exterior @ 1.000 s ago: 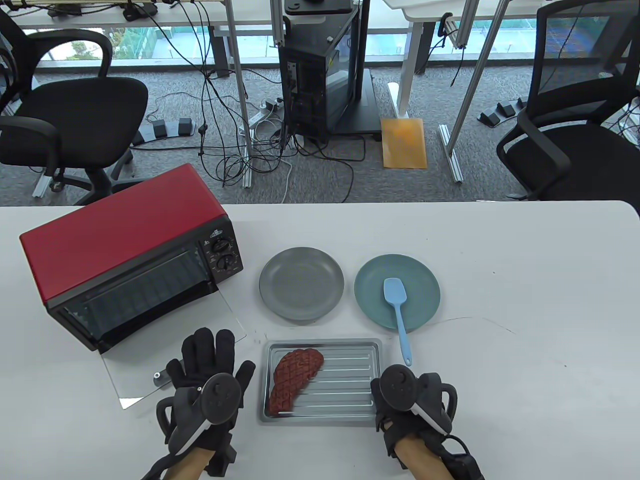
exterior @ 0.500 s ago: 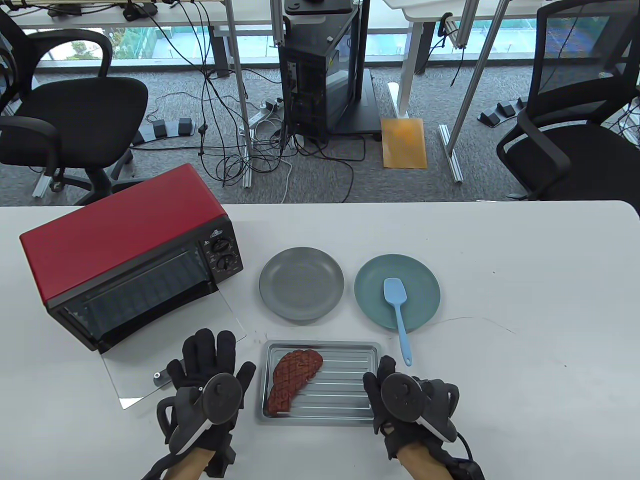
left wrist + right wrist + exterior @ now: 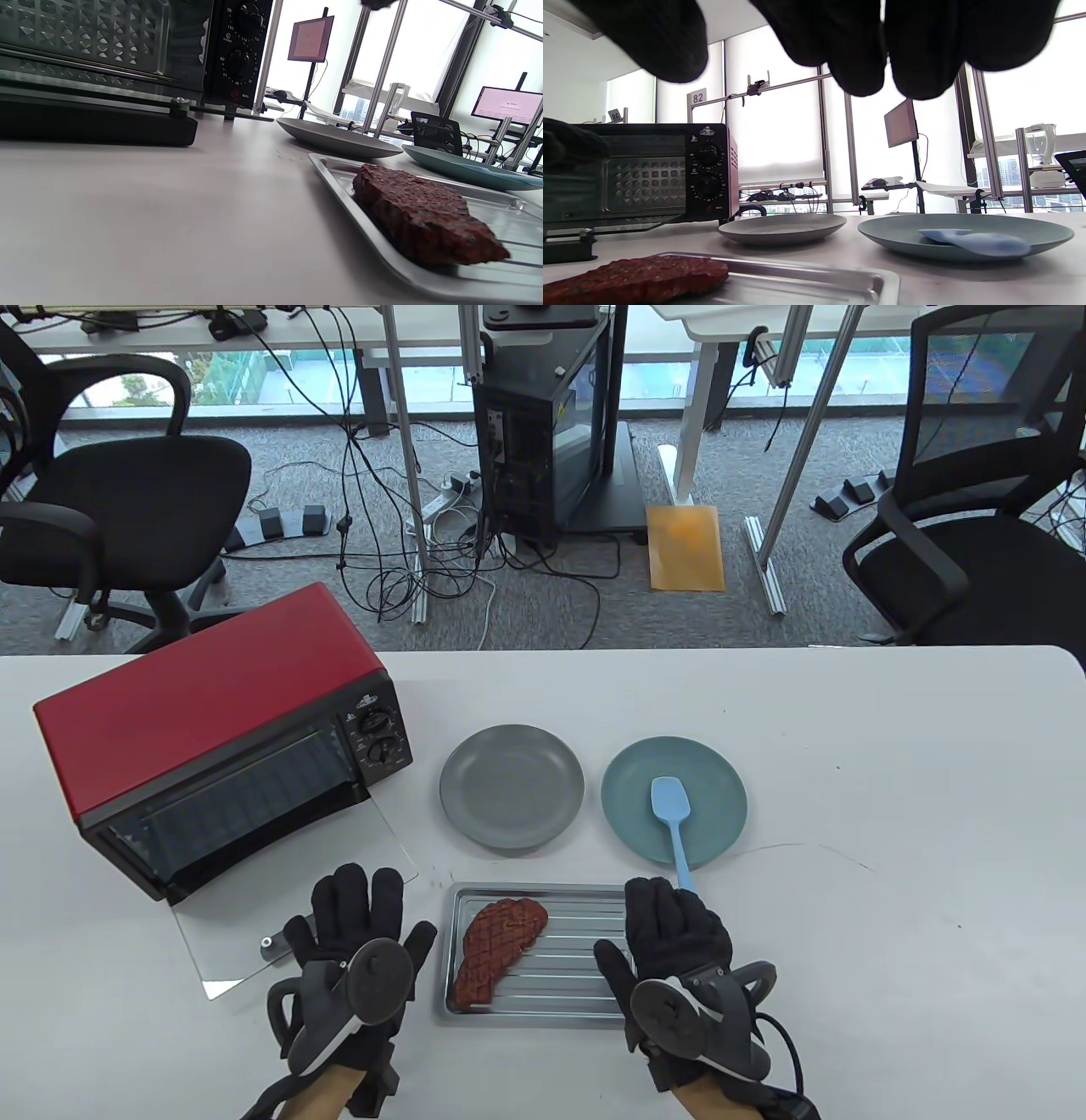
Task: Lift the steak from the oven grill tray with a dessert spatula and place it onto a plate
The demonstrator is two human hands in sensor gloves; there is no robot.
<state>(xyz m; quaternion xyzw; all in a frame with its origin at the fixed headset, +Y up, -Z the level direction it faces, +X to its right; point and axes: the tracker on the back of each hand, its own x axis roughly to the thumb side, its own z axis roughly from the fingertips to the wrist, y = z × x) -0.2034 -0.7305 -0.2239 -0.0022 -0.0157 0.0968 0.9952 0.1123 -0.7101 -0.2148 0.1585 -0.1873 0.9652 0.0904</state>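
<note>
The brown, scored steak [image 3: 501, 946] lies at the left end of the silver grill tray [image 3: 573, 971] near the table's front edge. A light blue spatula [image 3: 672, 814] has its blade on the blue plate [image 3: 636, 780] and its handle pointing toward me. My right hand [image 3: 670, 903] stretches flat over the tray's right end, fingertips at the handle's near end, holding nothing. In the right wrist view its fingers [image 3: 857, 46] hang above the steak [image 3: 640, 275], the tray [image 3: 814, 281] and the spatula [image 3: 975, 242]. My left hand [image 3: 361, 899] lies flat left of the tray.
An empty grey plate [image 3: 512, 799] stands behind the tray, left of the blue plate. A red toaster oven [image 3: 212, 712] sits at the left with its glass door [image 3: 254, 933] folded down onto the table, partly under my left hand.
My right hand has left the tray's near right end and reached forward, its fingers straightening toward the spatula handle. The left hand has stayed put.
</note>
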